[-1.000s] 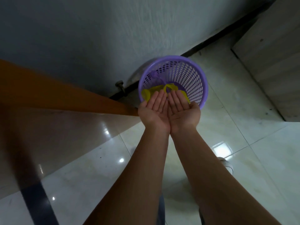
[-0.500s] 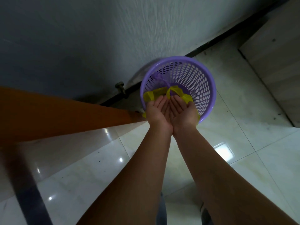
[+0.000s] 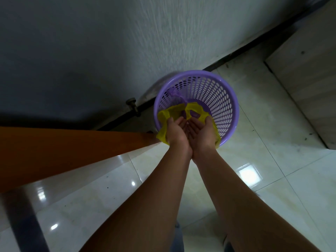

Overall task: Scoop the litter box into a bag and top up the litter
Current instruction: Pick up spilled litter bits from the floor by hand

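1. The yellow bag is draped over the near rim of the purple basket on the tiled floor, by the wall.
2. It looks thin, light and limp, probably slippery; its loop handles seem the best hold.
3. The left hand and right hand are cupped together, palms up, over the bag; fingers relaxed, barely apart, gripping nothing visible.

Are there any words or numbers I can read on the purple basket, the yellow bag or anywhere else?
None: no words, numbers or signs show anywhere.
Purple basket: only holes.
Yellow bag: plain.
Wall and floor tiles: nothing written.
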Demonstrator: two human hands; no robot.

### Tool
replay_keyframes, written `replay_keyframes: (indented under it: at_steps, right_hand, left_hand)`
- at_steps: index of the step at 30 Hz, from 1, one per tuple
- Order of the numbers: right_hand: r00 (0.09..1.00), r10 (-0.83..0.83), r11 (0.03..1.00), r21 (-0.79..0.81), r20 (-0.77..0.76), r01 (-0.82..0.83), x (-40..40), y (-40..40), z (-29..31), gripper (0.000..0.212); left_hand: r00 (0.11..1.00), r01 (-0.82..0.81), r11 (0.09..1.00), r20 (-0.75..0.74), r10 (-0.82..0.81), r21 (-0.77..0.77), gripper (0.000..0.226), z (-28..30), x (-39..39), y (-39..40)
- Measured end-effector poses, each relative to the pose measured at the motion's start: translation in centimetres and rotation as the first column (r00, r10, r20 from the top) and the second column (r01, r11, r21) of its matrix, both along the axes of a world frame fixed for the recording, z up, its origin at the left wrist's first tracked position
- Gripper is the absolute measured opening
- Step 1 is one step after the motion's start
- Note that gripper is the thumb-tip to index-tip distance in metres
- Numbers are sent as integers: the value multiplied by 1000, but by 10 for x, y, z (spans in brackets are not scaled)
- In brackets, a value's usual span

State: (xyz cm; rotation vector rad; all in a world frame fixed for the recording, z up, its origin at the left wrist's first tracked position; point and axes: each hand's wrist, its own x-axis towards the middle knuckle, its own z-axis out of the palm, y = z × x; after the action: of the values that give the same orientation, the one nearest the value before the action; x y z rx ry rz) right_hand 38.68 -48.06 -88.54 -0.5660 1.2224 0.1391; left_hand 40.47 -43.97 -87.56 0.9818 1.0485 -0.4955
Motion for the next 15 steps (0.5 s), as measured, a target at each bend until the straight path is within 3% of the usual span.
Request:
replay_keyframes:
  at_steps: [4, 11, 15]
  right_hand:
    - [1000, 4, 1000, 23, 0, -4, 3, -8, 8, 53]
    - [1000, 27, 1000, 12, -2, -27, 7, -17, 10, 51]
    - [993, 112, 991, -71, -22, -113, 7, -22, 7, 55]
  left_hand:
    - [997, 72, 997, -20, -73, -27, 43, 2, 6, -11]
    - [984, 175, 984, 8, -175, 31, 56, 7, 11, -18]
    - [984, 176, 979, 14, -178, 100, 52, 9, 17, -12]
